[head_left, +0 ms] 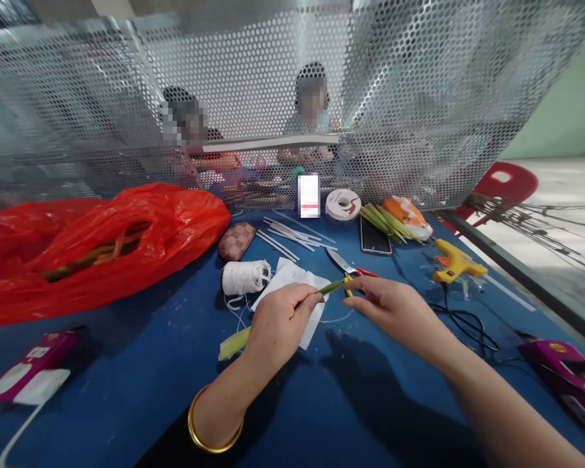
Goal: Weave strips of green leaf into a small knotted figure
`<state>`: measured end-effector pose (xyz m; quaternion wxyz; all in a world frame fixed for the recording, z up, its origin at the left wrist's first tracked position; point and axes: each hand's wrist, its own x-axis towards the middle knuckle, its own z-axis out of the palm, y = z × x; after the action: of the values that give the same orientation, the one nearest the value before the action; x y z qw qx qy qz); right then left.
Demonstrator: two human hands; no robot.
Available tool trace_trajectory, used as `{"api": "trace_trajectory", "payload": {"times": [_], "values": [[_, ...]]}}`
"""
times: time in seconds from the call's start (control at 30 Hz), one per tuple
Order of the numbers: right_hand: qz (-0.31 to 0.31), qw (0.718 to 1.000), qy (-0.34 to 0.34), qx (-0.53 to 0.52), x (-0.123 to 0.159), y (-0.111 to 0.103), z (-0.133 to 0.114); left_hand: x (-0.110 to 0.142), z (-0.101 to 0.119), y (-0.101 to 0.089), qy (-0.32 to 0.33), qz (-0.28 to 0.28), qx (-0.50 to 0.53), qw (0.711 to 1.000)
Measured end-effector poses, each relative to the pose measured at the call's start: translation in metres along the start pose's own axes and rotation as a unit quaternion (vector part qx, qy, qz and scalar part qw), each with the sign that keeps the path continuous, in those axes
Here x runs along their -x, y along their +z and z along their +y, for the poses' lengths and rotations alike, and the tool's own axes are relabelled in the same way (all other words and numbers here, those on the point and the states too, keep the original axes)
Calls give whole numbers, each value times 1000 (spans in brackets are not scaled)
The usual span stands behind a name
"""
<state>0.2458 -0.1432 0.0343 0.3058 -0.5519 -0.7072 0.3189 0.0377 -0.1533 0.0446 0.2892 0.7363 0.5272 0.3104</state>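
Blue tabletop (141,305) lies beneath. Your left hand (280,322) curls closed around the green leaf strip (329,288); your right hand (387,302), finger and thumb slightly parted, is at its tip, grip unclear. The strip slants forward and rightward between them.

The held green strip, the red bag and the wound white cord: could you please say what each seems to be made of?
Green strip: probably leaf, low sheen, given its uneven green.
Red bag: thin glossy plastic, with crinkles and highlights.
White cord: matte, limp loose strands; perhaps cotton, possibly synthetic.
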Motion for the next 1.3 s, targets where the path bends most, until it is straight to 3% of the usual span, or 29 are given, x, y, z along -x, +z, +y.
{"api": "trace_trajectory", "payload": {"times": [0.1,0.2,0.3,0.43,0.7,0.87,0.9,0.97,1.07,1.2,1.3], "values": [[10,999,-21,26,2,-5,1,1,1,1,29,12,-38,999],[13,994,9,-108,1,3,-2,2,0,5,50,14,-69,996],[6,963,59,-262,-1,18,-7,2,-1,8,53,6,-62,997],[41,939,77,-334,-1,32,-10,0,-1,10,44,-18,-26,999],[35,959,44,-276,-1,32,-4,-3,0,3,-29,-87,36,995],[106,991,-35,-76,8,16,-10,-6,-3,1,-66,-55,15,996],[90,993,-65,-39,11,12,-12,-6,-4,1,-66,-51,9,996],[-5,992,-129,-1,17,5,-17,-7,-6,4,-58,-51,1,997],[-125,976,-177,-3,19,0,-20,-6,-7,9,-30,-80,27,996],[-125,976,-179,1,17,4,-19,-4,-5,13,-25,-131,112,985],[-83,980,-182,-7,17,10,-18,-2,-2,14,-72,-184,170,965]]}}
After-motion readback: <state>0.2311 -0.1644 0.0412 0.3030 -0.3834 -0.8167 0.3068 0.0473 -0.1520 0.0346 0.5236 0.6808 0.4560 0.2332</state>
